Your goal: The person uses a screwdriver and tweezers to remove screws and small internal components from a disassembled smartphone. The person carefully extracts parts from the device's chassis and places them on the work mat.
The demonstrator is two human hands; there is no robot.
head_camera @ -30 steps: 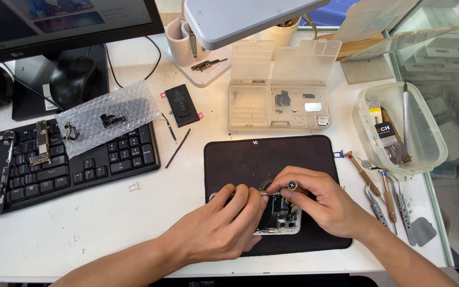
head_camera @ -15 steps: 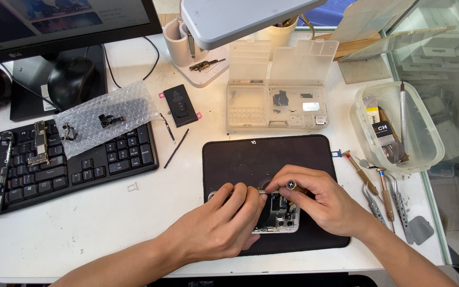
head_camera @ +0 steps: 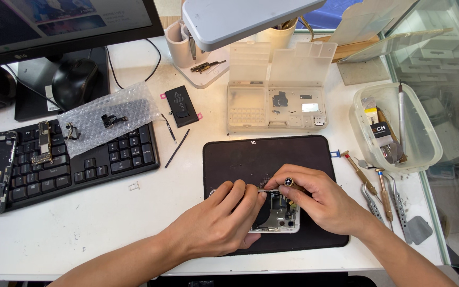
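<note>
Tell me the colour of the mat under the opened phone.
Black, seen in the head view: the mat under the opened phone.

opened phone (head_camera: 278, 213) on mat (head_camera: 251, 159), keyboard (head_camera: 75, 162) left, parts box (head_camera: 276, 109) behind

most of the opened phone (head_camera: 281, 215) sits buried under the left hand (head_camera: 220, 223) and right hand (head_camera: 322, 202), the screwdriver (head_camera: 272, 190) tip is covered by fingers, the monitor (head_camera: 54, 24) gets chopped by the top edge, and the bits in the parts box (head_camera: 277, 106) are too tiny to make out
</note>
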